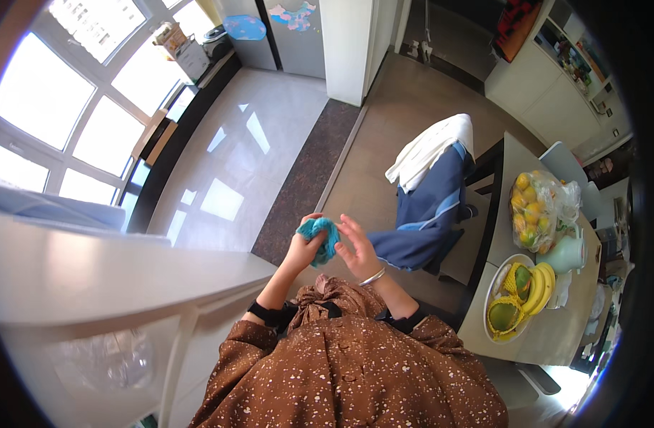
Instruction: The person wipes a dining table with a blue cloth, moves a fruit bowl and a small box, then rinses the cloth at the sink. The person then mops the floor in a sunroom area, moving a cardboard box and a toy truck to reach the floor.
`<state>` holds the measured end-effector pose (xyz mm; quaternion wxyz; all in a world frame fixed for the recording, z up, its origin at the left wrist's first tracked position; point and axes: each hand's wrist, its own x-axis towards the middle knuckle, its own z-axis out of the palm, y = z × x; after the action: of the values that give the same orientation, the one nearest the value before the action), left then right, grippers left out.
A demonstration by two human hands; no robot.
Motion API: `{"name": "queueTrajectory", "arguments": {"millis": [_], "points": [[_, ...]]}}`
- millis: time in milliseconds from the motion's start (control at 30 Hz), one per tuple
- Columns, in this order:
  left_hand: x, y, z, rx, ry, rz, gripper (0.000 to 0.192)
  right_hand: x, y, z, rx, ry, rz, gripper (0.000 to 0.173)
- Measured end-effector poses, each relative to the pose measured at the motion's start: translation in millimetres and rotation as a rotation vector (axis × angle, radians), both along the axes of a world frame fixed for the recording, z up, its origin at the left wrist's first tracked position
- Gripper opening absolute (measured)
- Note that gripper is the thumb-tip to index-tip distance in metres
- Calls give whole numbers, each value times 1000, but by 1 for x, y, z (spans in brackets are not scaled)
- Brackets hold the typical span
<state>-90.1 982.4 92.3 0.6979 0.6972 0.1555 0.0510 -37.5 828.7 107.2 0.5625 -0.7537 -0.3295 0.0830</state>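
Bunched up in front of my body is a small turquoise cloth [322,241], apparently soft and knitted or towelling. My left hand [305,247] grips it, thumb across its front. Just to the right, my right hand [359,249] has its fingers spread; whether the fingertips touch the cloth's edge I cannot tell. A silver bangle [373,277] circles the right wrist. Beyond that hand, a navy garment [426,214] with a light blue stripe and a white garment [436,147] hang over a chair.
On the right stands a dining table [546,337] with a bowl of bananas and mangoes [535,294], a teal jug [565,254] and a plastic bag of yellow fruit [533,211]. A white counter [118,283] runs along my left. A dark stone strip [311,176] crosses the floor ahead.
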Motion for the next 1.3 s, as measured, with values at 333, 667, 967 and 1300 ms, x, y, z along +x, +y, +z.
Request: {"name": "queueTrajectory", "arguments": {"millis": [333,667,967,1300], "points": [[115,118,28,399,-93,226,15,202,58,38,251,102,-73,31],[305,218,54,526,-208,314,14,402,91,45,218,200,-119,27],[513,258,25,549,-133,269,13,554,51,35,241,363,-486,32],[831,117,37,354,-284,-475,16,712,-19,46,333,295,-848,37]]}}
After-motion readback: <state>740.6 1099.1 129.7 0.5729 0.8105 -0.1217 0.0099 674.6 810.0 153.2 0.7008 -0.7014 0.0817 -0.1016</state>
